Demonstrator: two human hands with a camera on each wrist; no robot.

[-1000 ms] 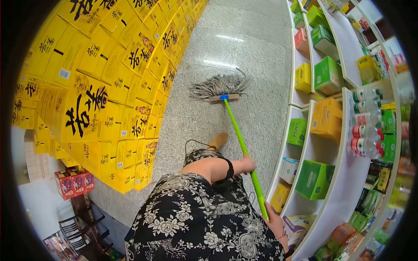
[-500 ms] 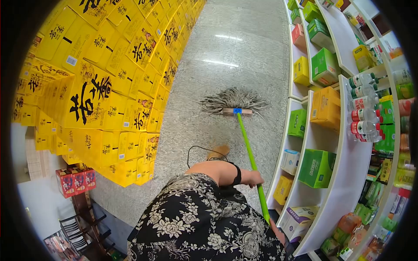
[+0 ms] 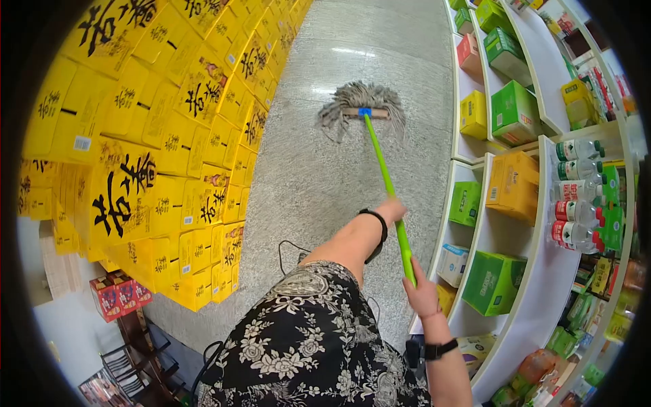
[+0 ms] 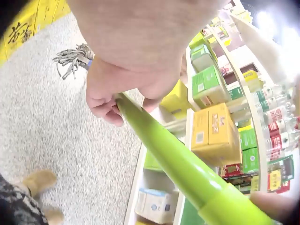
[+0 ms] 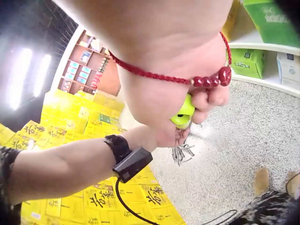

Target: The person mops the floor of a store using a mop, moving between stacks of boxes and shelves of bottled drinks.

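A mop with a green handle (image 3: 381, 159) reaches forward over the floor, its grey strands (image 3: 366, 92) spread around a wooden bar with a blue clip. My left hand (image 3: 390, 209) grips the handle partway along, fingers curled round it; the left wrist view shows that hand (image 4: 126, 89) around the green handle (image 4: 164, 150). Nearer my body, my right hand (image 3: 423, 293) grips the upper end. In the right wrist view the right hand (image 5: 173, 89) is wrapped round the green end (image 5: 183, 115), below a red beaded bracelet.
Stacked yellow cartons (image 3: 135, 183) line the left side. White shelves (image 3: 519, 319) on the right hold boxes and plastic bottles (image 3: 575, 211). Red boxes (image 3: 121, 296) stand at lower left. A black cable (image 3: 288, 245) shows beside my body.
The mop head, first drawn nearer and rightward, is now farther forward. My left arm has extended forward, and the right hand has moved up into fuller view, both hands still gripping the handle.
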